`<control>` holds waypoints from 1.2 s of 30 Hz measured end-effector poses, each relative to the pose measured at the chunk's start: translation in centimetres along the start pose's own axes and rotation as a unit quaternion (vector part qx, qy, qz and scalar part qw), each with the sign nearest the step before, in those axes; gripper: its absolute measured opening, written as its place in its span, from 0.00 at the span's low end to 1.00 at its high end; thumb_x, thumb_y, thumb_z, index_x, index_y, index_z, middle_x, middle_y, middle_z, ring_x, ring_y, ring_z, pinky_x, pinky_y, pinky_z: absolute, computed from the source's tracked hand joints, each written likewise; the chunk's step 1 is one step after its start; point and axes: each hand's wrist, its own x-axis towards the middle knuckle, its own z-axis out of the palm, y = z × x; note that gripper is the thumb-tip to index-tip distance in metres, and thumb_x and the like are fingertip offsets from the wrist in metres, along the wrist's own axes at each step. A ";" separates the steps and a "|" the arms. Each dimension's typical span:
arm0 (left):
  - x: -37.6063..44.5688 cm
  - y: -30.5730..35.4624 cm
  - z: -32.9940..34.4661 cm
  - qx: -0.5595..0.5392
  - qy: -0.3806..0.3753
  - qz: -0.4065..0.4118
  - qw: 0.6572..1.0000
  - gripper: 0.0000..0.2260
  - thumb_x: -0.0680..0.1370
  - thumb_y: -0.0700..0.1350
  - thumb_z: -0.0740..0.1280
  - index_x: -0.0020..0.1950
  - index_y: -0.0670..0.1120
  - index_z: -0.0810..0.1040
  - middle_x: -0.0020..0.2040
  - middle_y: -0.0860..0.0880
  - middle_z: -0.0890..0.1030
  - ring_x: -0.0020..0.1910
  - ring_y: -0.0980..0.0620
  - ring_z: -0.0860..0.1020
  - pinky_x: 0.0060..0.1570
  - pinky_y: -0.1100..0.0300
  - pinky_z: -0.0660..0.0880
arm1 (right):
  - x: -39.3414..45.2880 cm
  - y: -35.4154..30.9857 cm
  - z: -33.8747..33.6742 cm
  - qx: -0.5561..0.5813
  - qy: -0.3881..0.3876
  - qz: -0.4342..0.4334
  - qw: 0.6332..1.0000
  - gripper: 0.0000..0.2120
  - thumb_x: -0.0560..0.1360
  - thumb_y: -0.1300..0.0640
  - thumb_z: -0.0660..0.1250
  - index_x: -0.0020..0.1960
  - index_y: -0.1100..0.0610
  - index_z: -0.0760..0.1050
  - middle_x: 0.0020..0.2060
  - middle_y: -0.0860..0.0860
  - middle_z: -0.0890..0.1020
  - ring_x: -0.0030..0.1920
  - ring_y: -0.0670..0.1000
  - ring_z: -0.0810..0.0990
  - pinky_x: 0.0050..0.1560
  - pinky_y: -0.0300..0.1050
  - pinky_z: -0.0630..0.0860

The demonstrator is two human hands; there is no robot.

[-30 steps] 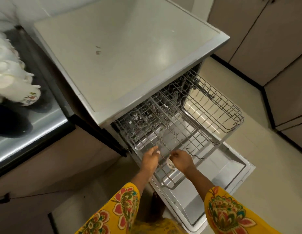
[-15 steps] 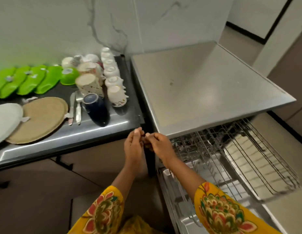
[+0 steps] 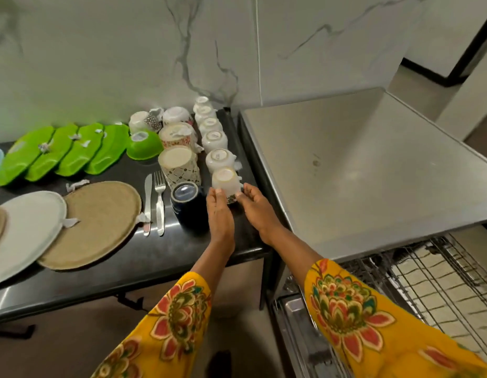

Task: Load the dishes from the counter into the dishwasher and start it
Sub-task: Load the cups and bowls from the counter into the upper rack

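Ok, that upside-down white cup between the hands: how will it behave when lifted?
The white cup looks like glazed ceramic, so probably rigid, fragile and a bit slick. It stands inverted on its rim, likely stable until lifted. The left hand and right hand flank it with straight fingers; its neighbour cup sits close, so a sideways nudge may knock them together.

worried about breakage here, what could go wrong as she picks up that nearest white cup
The nearest upside-down white cup is only touched by fingertips of the left hand and right hand, so it may slip. It stands close to the next cup and the dark blue mug; lifting could knock either.
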 end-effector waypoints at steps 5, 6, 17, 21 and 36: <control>3.4 -0.2 0.5 0.042 -0.018 -0.030 0.999 0.25 0.83 0.53 0.51 0.78 0.48 0.50 0.77 0.48 0.56 0.75 0.50 0.58 0.71 0.56 0.57 | 3.1 -0.5 1.3 -0.015 0.001 0.012 1.000 0.27 0.80 0.54 0.59 0.76 0.52 0.53 0.72 0.51 0.66 0.70 0.51 0.67 0.67 0.45 0.65; 3.9 -0.3 0.6 0.052 -0.016 -0.034 0.998 0.25 0.83 0.54 0.50 0.78 0.49 0.49 0.78 0.48 0.56 0.75 0.49 0.57 0.72 0.54 0.56 | 3.5 -0.5 1.4 -0.016 -0.001 0.011 1.000 0.27 0.81 0.53 0.59 0.76 0.51 0.53 0.72 0.52 0.66 0.70 0.51 0.66 0.68 0.47 0.64; 2.5 -2.0 0.9 0.089 -0.010 -0.023 0.996 0.22 0.82 0.52 0.54 0.76 0.50 0.58 0.72 0.46 0.68 0.70 0.47 0.68 0.68 0.45 0.67 | 1.8 0.6 0.3 -0.031 0.014 0.017 0.999 0.25 0.81 0.51 0.58 0.76 0.49 0.56 0.71 0.52 0.67 0.69 0.52 0.68 0.69 0.49 0.67; -0.6 -2.9 1.8 0.088 -0.021 -0.037 0.995 0.22 0.81 0.54 0.54 0.75 0.53 0.57 0.71 0.46 0.68 0.68 0.46 0.69 0.67 0.44 0.68 | -0.8 1.6 -1.5 -0.048 0.032 0.013 0.998 0.25 0.80 0.50 0.58 0.75 0.49 0.58 0.71 0.52 0.68 0.69 0.52 0.68 0.70 0.54 0.66; -14.5 -5.2 8.7 0.035 -0.075 -0.031 0.996 0.18 0.82 0.48 0.57 0.72 0.46 0.66 0.66 0.45 0.72 0.64 0.48 0.72 0.64 0.52 0.71 | -11.5 4.8 -12.3 0.066 0.160 0.025 0.985 0.17 0.79 0.55 0.60 0.68 0.53 0.71 0.56 0.49 0.79 0.57 0.47 0.76 0.59 0.41 0.73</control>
